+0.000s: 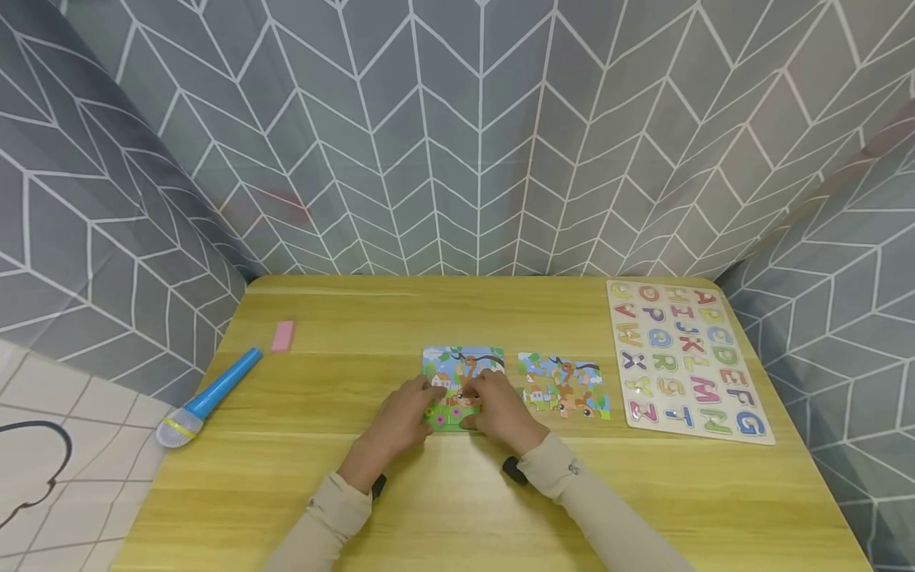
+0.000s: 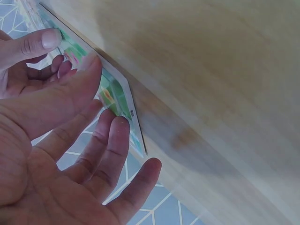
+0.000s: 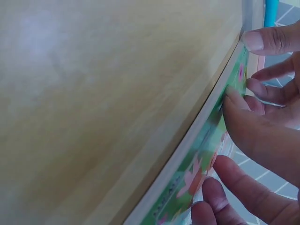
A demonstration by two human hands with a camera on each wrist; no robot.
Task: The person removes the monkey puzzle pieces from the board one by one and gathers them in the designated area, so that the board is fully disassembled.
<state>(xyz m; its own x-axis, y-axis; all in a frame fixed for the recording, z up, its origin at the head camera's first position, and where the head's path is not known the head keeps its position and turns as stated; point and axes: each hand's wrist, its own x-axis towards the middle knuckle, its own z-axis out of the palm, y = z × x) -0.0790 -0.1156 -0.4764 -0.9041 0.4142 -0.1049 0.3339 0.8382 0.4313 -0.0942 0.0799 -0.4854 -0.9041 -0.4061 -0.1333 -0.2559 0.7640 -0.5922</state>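
A picture jigsaw puzzle (image 1: 442, 367) on a thin board lies flat in front of me, showing animals, a house, branches and flowers. My left hand (image 1: 402, 415) rests at its left side, fingers loosely spread; in the left wrist view the thumb (image 2: 91, 65) and fingertips meet the board's edge and green part. From the right, my right hand (image 1: 503, 409) reaches over the puzzle, thumb (image 3: 234, 101) and fingertips touching its face near the front edge. Palm and fingers hide part of the picture. Beside it lie loosely joined jigsaw pieces (image 1: 565, 381) with a similar picture.
An alphabet letter board (image 1: 689, 361) with coloured letters lies at the right of the wooden table (image 1: 343, 318). Toward the left edge are a blue toy microphone (image 1: 214, 393) and a small pink block (image 1: 283, 336). A grey patterned curtain (image 1: 479, 143) hangs behind the table.
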